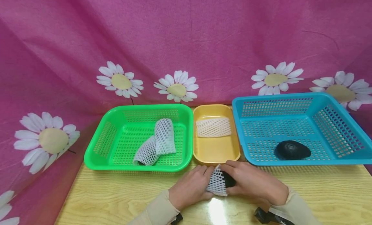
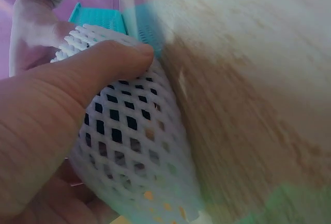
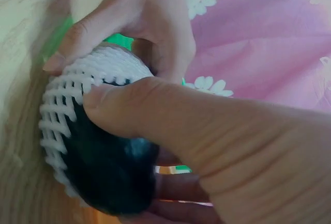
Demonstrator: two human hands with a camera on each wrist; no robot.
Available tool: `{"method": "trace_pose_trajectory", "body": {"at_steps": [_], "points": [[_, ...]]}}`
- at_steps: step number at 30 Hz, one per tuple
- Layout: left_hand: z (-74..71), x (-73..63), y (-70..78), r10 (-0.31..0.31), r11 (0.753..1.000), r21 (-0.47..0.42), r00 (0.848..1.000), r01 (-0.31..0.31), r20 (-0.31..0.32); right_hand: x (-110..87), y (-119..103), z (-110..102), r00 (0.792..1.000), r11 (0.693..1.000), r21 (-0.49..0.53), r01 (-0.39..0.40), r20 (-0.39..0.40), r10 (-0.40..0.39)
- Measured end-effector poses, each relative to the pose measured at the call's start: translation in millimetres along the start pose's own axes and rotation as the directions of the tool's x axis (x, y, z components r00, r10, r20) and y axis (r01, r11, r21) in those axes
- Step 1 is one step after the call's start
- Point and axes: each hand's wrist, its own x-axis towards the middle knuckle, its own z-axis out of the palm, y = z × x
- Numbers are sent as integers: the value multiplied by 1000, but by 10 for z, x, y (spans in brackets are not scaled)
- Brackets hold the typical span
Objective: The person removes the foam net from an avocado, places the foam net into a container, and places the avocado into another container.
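Low over the table, in front of the yellow tray, my left hand (image 1: 191,186) grips a white foam net sleeve (image 1: 216,183), its thumb pressed along the mesh. The sleeve covers one end of a dark avocado (image 3: 114,157). My right hand (image 1: 253,181) holds the bare end of this avocado, thumb on top at the sleeve's edge and fingers beneath in the right wrist view. Dark skin shows through the mesh in the left wrist view. Another dark avocado (image 1: 293,150), without a sleeve, lies in the blue basket (image 1: 279,124).
A green basket (image 1: 116,152) stands on the left with two white foam sleeves (image 1: 165,138) in it; the lower one shows a dark end. Between the baskets, the yellow tray (image 1: 216,150) holds a flat foam sleeve (image 1: 213,127). A pink flowered cloth (image 1: 186,34) hangs behind.
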Motion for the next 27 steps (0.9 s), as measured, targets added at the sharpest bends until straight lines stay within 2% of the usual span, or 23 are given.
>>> {"method": "trace_pose_trajectory", "body": {"at_steps": [5, 12, 16, 21, 27], "points": [[9, 5, 3, 4, 1000, 14, 1000, -4, -4, 20, -29, 42, 1000, 1000, 5, 7, -2, -7], [7, 10, 3, 4, 1000, 4, 1000, -4, 13, 30, -73, 84, 999, 999, 14, -34, 2, 33], [5, 3, 2, 13, 1000, 10, 1000, -13, 6, 38, -97, 114, 999, 999, 10, -35, -22, 35], [-10, -3, -9, 23, 999, -21, 1000, -23, 5, 37, -105, 128, 999, 999, 23, -37, -34, 37], [-35, -10, -33, 38, 997, -63, 999, -36, 37, 6, -88, 98, 999, 998, 46, -38, -11, 39]]}}
